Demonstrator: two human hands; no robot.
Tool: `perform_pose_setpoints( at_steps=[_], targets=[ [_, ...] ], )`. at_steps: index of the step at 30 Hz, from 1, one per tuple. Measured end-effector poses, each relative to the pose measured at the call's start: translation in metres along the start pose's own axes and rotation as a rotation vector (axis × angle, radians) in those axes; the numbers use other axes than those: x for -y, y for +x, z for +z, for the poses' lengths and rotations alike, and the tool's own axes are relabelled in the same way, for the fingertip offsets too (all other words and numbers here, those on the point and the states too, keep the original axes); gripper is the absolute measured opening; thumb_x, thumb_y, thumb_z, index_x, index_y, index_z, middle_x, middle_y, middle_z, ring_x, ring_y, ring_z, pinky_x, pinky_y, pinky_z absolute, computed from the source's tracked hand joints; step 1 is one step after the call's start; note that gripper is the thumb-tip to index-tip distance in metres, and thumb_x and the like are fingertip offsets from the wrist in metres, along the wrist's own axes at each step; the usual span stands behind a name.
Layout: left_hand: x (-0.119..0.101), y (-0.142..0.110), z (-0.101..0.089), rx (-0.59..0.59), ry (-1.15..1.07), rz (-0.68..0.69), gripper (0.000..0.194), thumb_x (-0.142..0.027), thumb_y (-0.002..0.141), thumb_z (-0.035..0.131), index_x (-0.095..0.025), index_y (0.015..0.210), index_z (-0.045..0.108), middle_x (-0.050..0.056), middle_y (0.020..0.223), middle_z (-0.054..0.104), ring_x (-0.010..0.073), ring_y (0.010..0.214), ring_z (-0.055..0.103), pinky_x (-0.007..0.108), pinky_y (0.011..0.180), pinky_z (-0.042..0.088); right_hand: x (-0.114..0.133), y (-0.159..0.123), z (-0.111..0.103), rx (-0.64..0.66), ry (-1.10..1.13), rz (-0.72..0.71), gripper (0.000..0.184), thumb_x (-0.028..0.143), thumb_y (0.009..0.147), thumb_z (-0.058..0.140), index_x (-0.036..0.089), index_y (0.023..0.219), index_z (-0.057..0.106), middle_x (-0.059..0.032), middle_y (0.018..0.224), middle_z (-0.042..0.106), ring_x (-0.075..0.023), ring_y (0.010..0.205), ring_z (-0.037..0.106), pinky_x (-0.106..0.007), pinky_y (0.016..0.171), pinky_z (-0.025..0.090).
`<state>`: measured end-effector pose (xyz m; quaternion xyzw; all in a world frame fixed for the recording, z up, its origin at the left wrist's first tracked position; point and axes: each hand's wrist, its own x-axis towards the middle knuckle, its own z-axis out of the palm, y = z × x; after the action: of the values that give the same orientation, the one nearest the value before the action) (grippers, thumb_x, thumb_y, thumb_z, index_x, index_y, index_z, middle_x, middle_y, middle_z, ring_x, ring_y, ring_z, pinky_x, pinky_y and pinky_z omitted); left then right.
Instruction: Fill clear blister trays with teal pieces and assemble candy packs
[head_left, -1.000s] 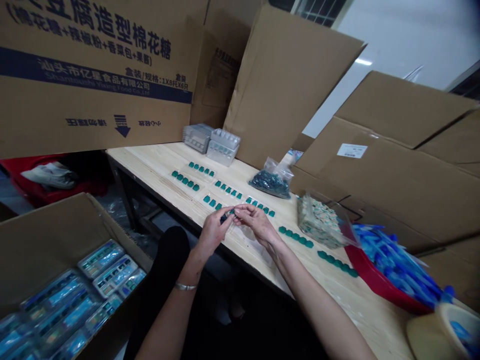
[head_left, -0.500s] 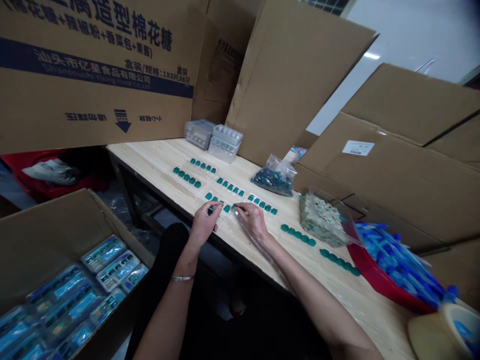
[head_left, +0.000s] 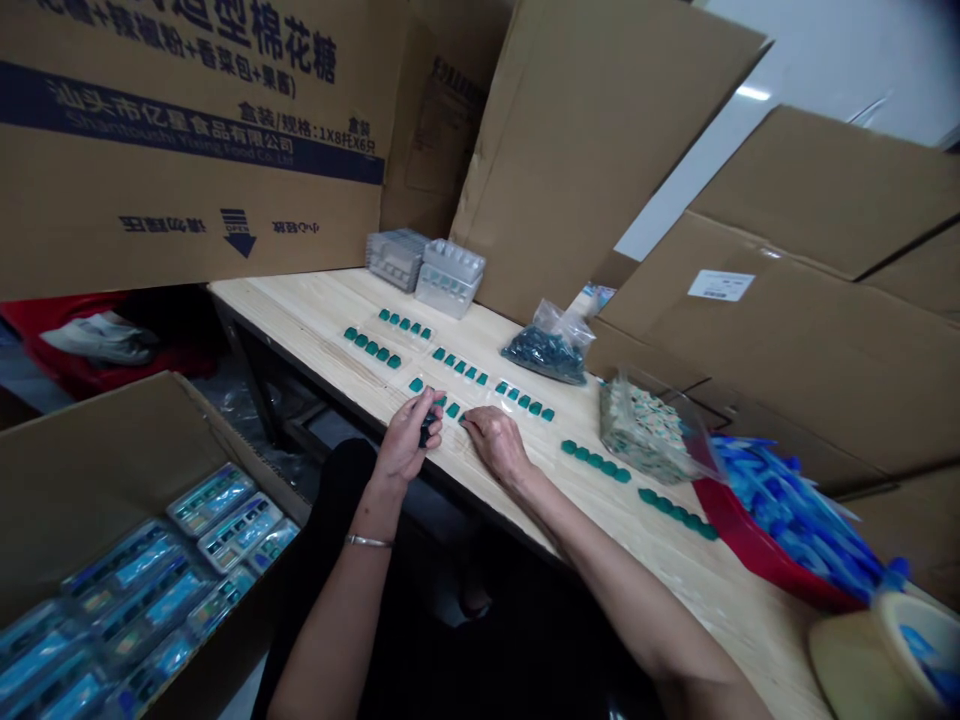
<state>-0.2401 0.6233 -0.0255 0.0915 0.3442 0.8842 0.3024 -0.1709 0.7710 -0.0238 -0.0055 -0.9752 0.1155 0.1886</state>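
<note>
My left hand (head_left: 409, 432) is closed around several small dark pieces (head_left: 427, 430) at the table's front edge. My right hand (head_left: 495, 437) pinches at a small green piece (head_left: 463, 418), the last in a short row lying in a clear tray; the fingertips partly cover it. Just left of it are another green piece (head_left: 453, 410) and one at the row's far end (head_left: 416, 385). Further rows of green pieces (head_left: 373, 348) lie in clear trays behind and to both sides. A plastic bag of dark pieces (head_left: 546, 350) rests behind the rows.
Stacked clear trays (head_left: 448, 280) stand at the back. To the right are a clear tub of small pale-green packets (head_left: 645, 425), a red basin (head_left: 757, 550) of blue items and a cream bucket (head_left: 847, 655). A carton (head_left: 172, 400) with packed trays sits at lower left.
My left hand has turned, so the dark pieces in it show more, and has drawn slightly down from the row. My right hand has shifted slightly left at the row's end.
</note>
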Motion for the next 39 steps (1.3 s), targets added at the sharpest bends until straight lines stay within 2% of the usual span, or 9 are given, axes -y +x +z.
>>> perform_pose_setpoints(
  at_steps=[5, 9, 13, 18, 21, 24, 29, 35, 39],
  targets=[
    [0.005, 0.0, 0.005, 0.021, -0.122, -0.106, 0.049, -0.052, 0.071, 0.062, -0.012, 0.098, 0.062, 0.0, 0.069, 0.049, 0.0016, 0.047, 0.039, 0.011, 0.035, 0.024, 0.009, 0.003, -0.022, -0.082, 0.184, 0.013, 0.02, 0.026, 0.083, 0.055, 0.017, 0.097, 0.065, -0.0105, 0.095, 0.066, -0.0221, 0.09, 0.06, -0.035, 0.081, 0.046],
    [0.01, -0.006, 0.015, 0.078, -0.064, -0.104, 0.054, -0.057, 0.074, 0.056, -0.013, 0.104, 0.062, 0.0, 0.069, 0.048, 0.0027, 0.046, 0.04, 0.012, 0.035, 0.026, 0.029, 0.006, -0.042, -0.091, 0.443, 0.076, 0.017, 0.028, 0.082, 0.055, 0.02, 0.091, 0.068, -0.0068, 0.088, 0.067, -0.0174, 0.078, 0.061, -0.03, 0.07, 0.048],
    [0.015, -0.013, 0.027, 0.115, 0.035, -0.069, 0.053, -0.058, 0.075, 0.053, -0.013, 0.103, 0.062, 0.001, 0.069, 0.048, 0.0042, 0.048, 0.042, 0.013, 0.034, 0.028, 0.039, 0.009, -0.044, -0.07, 0.607, 0.108, 0.014, 0.024, 0.076, 0.061, 0.02, 0.086, 0.07, -0.0062, 0.093, 0.068, -0.0182, 0.085, 0.062, -0.029, 0.073, 0.048],
    [0.019, -0.015, 0.032, 0.14, 0.033, -0.082, 0.054, -0.059, 0.074, 0.054, -0.015, 0.105, 0.06, 0.0, 0.068, 0.049, 0.0042, 0.046, 0.042, 0.013, 0.034, 0.028, 0.028, 0.004, -0.044, -0.116, 0.916, 0.362, 0.015, 0.027, 0.071, 0.063, 0.018, 0.081, 0.07, -0.0032, 0.08, 0.069, -0.0143, 0.069, 0.062, -0.028, 0.068, 0.049],
    [0.022, -0.014, 0.033, 0.161, 0.054, -0.045, 0.047, -0.051, 0.074, 0.059, -0.018, 0.107, 0.057, -0.001, 0.072, 0.049, 0.0027, 0.045, 0.04, 0.012, 0.033, 0.027, 0.021, -0.001, -0.048, -0.18, 1.142, 0.506, 0.02, 0.03, 0.068, 0.068, 0.017, 0.083, 0.069, 0.0001, 0.069, 0.066, -0.0107, 0.06, 0.058, -0.026, 0.065, 0.048],
    [0.026, -0.013, 0.034, 0.181, 0.133, 0.006, 0.039, -0.044, 0.074, 0.062, -0.018, 0.104, 0.057, -0.002, 0.073, 0.048, 0.0024, 0.046, 0.039, 0.012, 0.033, 0.028, 0.018, -0.006, -0.049, -0.197, 1.294, 0.587, 0.025, 0.031, 0.064, 0.072, 0.017, 0.084, 0.069, 0.0005, 0.069, 0.066, -0.0096, 0.06, 0.058, -0.026, 0.068, 0.049],
    [0.033, -0.014, 0.036, 0.136, 0.271, 0.114, 0.035, -0.044, 0.075, 0.061, -0.016, 0.095, 0.06, -0.003, 0.069, 0.047, 0.0035, 0.046, 0.039, 0.014, 0.033, 0.033, 0.018, -0.012, -0.048, -0.22, 1.268, 0.566, 0.03, 0.029, 0.058, 0.078, 0.016, 0.083, 0.069, -0.0009, 0.073, 0.068, -0.0104, 0.062, 0.06, -0.025, 0.067, 0.049],
    [0.034, -0.014, 0.036, 0.124, 0.407, 0.142, 0.039, -0.043, 0.075, 0.06, -0.015, 0.102, 0.061, -0.004, 0.06, 0.044, 0.0046, 0.044, 0.037, 0.016, 0.034, 0.034, 0.014, -0.014, -0.048, -0.223, 1.259, 0.608, 0.03, 0.035, 0.062, 0.075, 0.015, 0.084, 0.07, -0.0018, 0.069, 0.068, -0.0107, 0.059, 0.06, -0.027, 0.067, 0.05],
    [0.034, -0.012, 0.034, 0.119, 0.464, 0.127, 0.036, -0.044, 0.078, 0.055, -0.016, 0.1, 0.061, -0.003, 0.067, 0.048, 0.0046, 0.043, 0.039, 0.017, 0.034, 0.034, 0.01, -0.016, -0.048, -0.22, 1.234, 0.601, 0.031, 0.038, 0.064, 0.072, 0.015, 0.085, 0.069, -0.0017, 0.066, 0.067, -0.0118, 0.058, 0.061, -0.028, 0.067, 0.051]
  ],
)
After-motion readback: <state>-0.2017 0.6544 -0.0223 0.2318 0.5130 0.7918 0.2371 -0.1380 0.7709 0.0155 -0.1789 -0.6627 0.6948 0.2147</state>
